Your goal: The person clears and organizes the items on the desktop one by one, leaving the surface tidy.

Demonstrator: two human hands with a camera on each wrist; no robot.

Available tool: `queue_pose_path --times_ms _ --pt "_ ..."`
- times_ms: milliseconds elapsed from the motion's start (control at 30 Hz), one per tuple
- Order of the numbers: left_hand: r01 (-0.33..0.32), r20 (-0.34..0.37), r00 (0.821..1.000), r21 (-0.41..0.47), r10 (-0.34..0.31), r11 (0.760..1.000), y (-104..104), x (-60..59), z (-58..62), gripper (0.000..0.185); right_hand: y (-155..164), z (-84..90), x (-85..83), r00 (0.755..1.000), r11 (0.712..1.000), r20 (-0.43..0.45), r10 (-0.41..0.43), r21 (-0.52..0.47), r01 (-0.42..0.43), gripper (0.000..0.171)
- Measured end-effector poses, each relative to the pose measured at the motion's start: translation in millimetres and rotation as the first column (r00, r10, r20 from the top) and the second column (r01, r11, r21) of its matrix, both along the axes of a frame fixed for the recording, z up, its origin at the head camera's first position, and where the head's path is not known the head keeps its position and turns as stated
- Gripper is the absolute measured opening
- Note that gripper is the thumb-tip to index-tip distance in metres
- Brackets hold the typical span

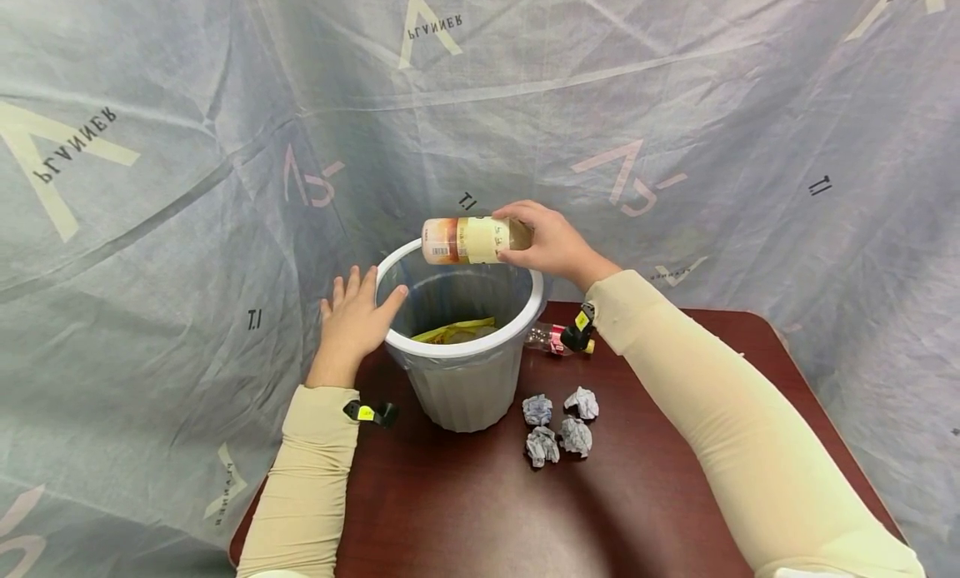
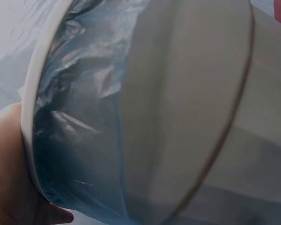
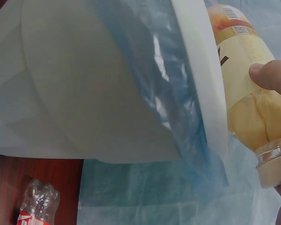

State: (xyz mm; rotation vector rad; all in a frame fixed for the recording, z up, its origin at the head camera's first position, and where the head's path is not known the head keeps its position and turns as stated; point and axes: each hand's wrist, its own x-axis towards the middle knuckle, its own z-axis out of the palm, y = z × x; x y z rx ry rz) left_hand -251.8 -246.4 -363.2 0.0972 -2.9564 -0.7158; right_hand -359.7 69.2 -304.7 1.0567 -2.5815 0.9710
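My right hand (image 1: 551, 238) grips a plastic bottle with a cream and orange label (image 1: 465, 241), held on its side over the far part of the bin's mouth. In the right wrist view the thumb presses on the bottle's label (image 3: 243, 61), and its pale cap points toward the wrist. A grey trash bin (image 1: 468, 395) with a white rim stands on the table, lined with a thin bluish bag (image 2: 79, 136). Inside lies a yellow wrapper (image 1: 453, 331). At the rim's left side, my left hand (image 1: 356, 320) has its fingers spread and straight, the thumb reaching over the edge.
Right of the bin, a clear bottle with a red label (image 1: 547, 338) lies on the dark red table (image 1: 480, 511), partly hidden by the wrist camera. Several crumpled paper balls (image 1: 576, 436) sit near the bin's base. A grey printed curtain (image 1: 480, 78) surrounds the table.
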Motion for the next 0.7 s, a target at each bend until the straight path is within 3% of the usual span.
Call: queue_pose_path --times_ms 233,467,700 --pt "0.000 0.005 1.000 -0.005 0.000 1.000 1.4 -0.2 -0.2 0.094 6.4 -1.7 -1.1 0.998 0.987 0.016 0.061 -0.148 -0.058 0.057" --pt "-0.005 0.005 1.000 -0.004 0.005 1.000 1.2 0.1 0.3 0.094 24.9 -11.0 -7.7 1.000 0.980 -0.009 0.004 -0.197 -0.006 0.055" --pt "-0.005 0.010 1.000 0.005 0.005 1.000 1.4 0.0 -0.7 0.093 44.8 -25.3 -13.8 0.998 0.976 0.045 -0.045 -0.209 0.053 0.053"
